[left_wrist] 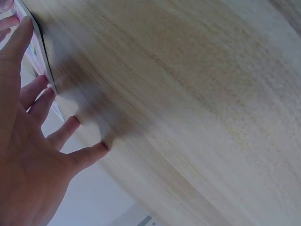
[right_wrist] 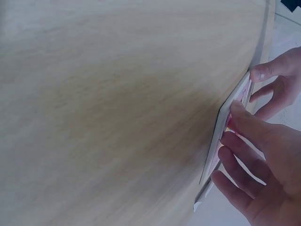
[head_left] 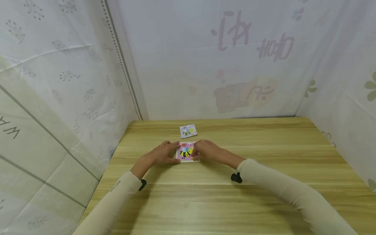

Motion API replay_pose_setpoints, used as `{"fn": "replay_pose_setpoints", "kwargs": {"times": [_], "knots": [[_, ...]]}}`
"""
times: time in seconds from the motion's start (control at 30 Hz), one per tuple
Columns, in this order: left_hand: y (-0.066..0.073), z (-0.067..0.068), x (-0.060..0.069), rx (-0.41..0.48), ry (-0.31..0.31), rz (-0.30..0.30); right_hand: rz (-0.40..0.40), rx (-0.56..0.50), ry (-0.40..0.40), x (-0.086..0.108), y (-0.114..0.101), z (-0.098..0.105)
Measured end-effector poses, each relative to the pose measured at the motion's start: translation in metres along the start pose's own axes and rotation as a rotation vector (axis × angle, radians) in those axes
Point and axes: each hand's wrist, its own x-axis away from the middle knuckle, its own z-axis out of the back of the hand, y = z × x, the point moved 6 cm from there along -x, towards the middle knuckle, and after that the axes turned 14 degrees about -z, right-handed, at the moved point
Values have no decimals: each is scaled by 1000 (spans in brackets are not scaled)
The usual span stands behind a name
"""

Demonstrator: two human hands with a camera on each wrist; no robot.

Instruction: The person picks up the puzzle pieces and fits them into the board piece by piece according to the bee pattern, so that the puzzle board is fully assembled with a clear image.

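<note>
A small square bee picture board [head_left: 185,152] lies on the table, with a pale rim and a yellow bee on pink. My left hand [head_left: 162,153] touches its left side, the thumb near the lower left corner and a finger near the upper one. In the left wrist view, that hand's fingers [left_wrist: 63,134] are spread. My right hand [head_left: 208,150] bends over the board's right part, hiding some of it. The right wrist view shows its thumb [right_wrist: 251,125] and fingertips at the picture; whether they pinch a piece is unclear.
A paper card [head_left: 188,131] with a paler bee picture lies just behind the board. The wood-grain table [head_left: 188,202] extends to both sides and toward me. Patterned white curtains [head_left: 188,58] hang behind and beside it.
</note>
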Motion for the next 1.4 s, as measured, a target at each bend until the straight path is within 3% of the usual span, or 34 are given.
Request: {"fn": "replay_pose_setpoints", "kwargs": {"times": [0.33,0.63,0.83,1.13,1.23,1.4], "knots": [[-1,-1,1,-3,10,-2,74,210,78,13,-10,-4],[0,0,2,-10,40,-35,42,137,107,21,-6,-5],[-1,-3,5,-17,61,-44,50,147,106,27,-6,-6],[-2,-8,6,-44,81,-77,60,62,101,34,4,-7],[0,-8,7,-35,77,-75,32,24,132,42,15,-1],[2,-5,7,-49,82,-83,-31,21,262,61,41,24]]}}
